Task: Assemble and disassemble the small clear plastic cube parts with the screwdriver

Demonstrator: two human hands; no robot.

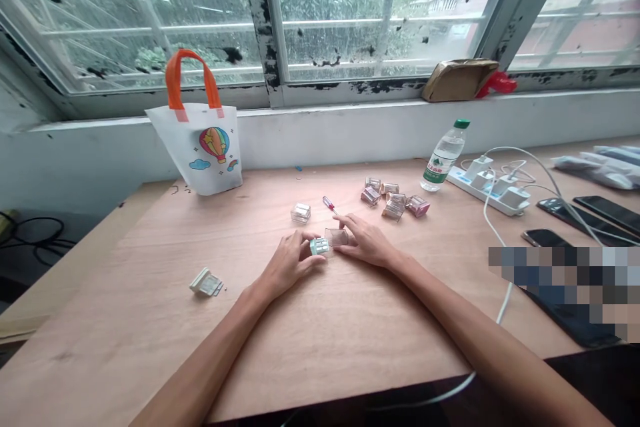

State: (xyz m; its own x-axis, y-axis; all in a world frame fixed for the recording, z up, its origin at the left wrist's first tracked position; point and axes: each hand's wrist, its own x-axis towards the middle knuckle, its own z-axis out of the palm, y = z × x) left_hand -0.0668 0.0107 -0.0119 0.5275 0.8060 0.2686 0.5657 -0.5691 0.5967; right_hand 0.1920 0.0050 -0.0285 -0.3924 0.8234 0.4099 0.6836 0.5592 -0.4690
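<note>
My left hand (295,259) grips a small mint-green double pencil sharpener (319,246) between thumb and fingers. My right hand (364,240) pinches a clear, smoky plastic cover (337,237) just to its right. The cover and the sharpener lie very close; whether they touch, I cannot tell. Behind my right fingertips lies a small screwdriver (329,203) with a purple-and-clear handle. A clear plastic case (301,213) stands beyond my left hand. Further left are a pale green sharpener part (206,282) and tiny dark bits beside it.
Several sharpeners in clear and pinkish cases (395,203) are grouped at the back right. Behind them stand a water bottle (445,157) and a power strip (487,190) with chargers and white cables. Phones (580,220) lie at the right. A white bag (200,153) stands back left.
</note>
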